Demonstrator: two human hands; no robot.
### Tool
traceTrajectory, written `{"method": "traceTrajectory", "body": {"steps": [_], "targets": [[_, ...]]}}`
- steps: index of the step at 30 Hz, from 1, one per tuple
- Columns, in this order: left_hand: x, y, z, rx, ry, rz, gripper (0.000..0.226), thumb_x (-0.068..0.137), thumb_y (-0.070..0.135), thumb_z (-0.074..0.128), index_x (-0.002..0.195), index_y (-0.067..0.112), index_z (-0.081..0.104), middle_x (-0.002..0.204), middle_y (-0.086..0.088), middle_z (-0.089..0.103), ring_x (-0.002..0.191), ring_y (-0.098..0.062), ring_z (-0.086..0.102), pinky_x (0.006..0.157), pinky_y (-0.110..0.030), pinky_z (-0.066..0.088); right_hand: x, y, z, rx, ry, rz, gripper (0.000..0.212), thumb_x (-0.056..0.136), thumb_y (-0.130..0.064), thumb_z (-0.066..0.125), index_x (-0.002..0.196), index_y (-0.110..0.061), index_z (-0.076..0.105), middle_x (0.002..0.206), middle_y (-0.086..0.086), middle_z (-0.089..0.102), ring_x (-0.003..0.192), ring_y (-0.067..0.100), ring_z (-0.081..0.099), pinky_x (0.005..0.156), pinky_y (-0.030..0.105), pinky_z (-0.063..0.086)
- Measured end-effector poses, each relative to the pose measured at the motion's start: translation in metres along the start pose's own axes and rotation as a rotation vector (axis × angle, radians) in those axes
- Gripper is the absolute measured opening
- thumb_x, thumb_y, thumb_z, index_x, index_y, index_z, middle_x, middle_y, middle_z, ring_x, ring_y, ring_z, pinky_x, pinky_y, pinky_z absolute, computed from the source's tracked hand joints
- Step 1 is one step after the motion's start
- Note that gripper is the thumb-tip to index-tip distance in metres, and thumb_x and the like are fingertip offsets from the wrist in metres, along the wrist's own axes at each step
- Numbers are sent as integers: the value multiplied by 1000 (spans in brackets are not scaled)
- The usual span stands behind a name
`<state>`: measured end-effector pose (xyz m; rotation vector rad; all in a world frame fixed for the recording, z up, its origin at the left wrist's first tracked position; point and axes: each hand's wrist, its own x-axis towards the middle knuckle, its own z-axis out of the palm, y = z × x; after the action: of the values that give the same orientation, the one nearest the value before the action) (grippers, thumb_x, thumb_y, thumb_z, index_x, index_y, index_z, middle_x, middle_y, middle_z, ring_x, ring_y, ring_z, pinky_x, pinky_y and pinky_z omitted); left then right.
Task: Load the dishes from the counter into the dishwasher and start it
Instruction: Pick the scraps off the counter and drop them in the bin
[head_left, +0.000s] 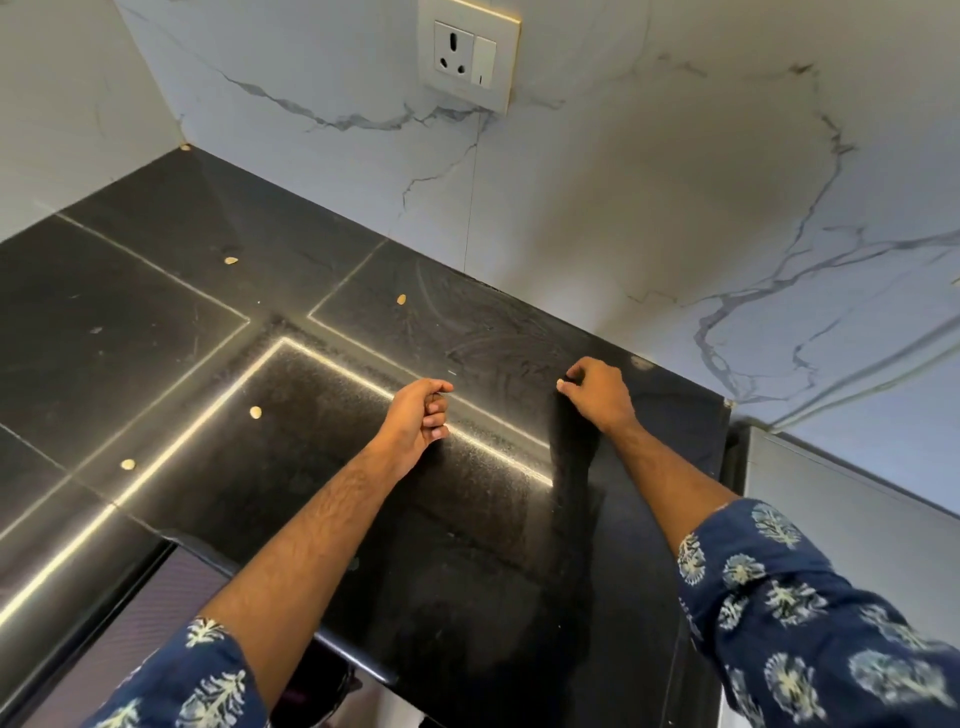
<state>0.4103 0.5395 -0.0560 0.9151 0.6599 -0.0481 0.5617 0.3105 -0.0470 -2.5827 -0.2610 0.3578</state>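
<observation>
Overhead, black counter (322, 457) (glossy, seed-flecked)

Two hands — left (418, 423), right (597, 392) — hover with fingers curled, holding nothing, over the black tabletop (156, 332); wall socket (467, 54) at upper centre.

The single view comes from a camera worn on the person's head, looking forward and steeply down over both outstretched forearms onto a black counter (156, 322) close below. It faces the corner where the counter meets a white marble wall (649, 197), with a wall socket (470, 54) at the top edge of the picture. The wide lens bends the straight edges toward the sides, and there is no second view to share any part of the scene.
</observation>
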Motion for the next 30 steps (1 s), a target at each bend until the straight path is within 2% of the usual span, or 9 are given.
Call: {"method": "traceTrajectory", "body": {"steps": [8,12,14,17,20,22,26,28,30], "targets": [[-2,-1,-17,67,4,36,15,100,15,45,98,10,59,56,6,37,42,-6,28,41,-22,29,-1,-7,8,-47,61,-25,9,85,-19,76,79,-18,70,83,-2,70,79,17,66,69,33,51],[-7,-2,-24,96,14,36,17,100,15,44,98,9,60,55,7,38,42,-6,28,41,-22,29,11,-12,1,-102,-105,58,9,82,-17,73,78,-10,73,82,5,72,78,21,67,75,39,58],[-11,0,-29,115,18,42,18,100,15,44,98,9,60,56,7,38,43,-6,28,41,-23,29,15,-16,-3,-168,-205,68,20,81,-25,70,73,-6,65,76,8,66,73,24,62,68,36,54],[-20,4,-40,143,29,54,17,100,17,46,99,10,62,57,7,38,44,-6,29,42,-23,30,9,-21,0,-365,-293,-17,34,85,-35,60,62,-14,46,68,6,53,67,25,55,60,31,43],[-34,14,-59,298,123,77,15,100,18,48,95,14,61,57,8,39,43,-5,30,43,-23,29,-2,-36,15,-527,-297,-121,34,86,-36,56,62,-15,45,67,4,54,69,27,58,60,31,46],[-43,21,-78,437,239,109,11,99,18,49,95,15,60,62,6,42,45,-5,33,43,-23,30,-11,-57,29,-316,-309,-119,36,87,-32,55,59,-14,44,60,3,49,62,24,53,53,30,38],[-58,36,-123,615,487,168,9,97,22,52,95,19,61,84,-7,56,68,-14,49,58,-35,45,-36,-111,60,639,-546,90,25,93,-18,49,68,-19,44,59,-1,31,49,10,27,44,23,21],[-63,43,-146,734,582,216,11,96,19,53,98,16,63,98,-7,63,93,-22,61,80,-39,48,-45,-132,76,812,-606,191,24,96,-13,49,73,-19,45,58,-4,31,46,6,25,42,19,18],[-67,47,-167,845,620,264,9,96,17,55,98,13,63,107,-3,66,108,-25,62,86,-33,44,-52,-148,86,789,-608,166,26,97,-15,53,75,-21,42,60,-3,30,47,7,26,45,22,18]]}}
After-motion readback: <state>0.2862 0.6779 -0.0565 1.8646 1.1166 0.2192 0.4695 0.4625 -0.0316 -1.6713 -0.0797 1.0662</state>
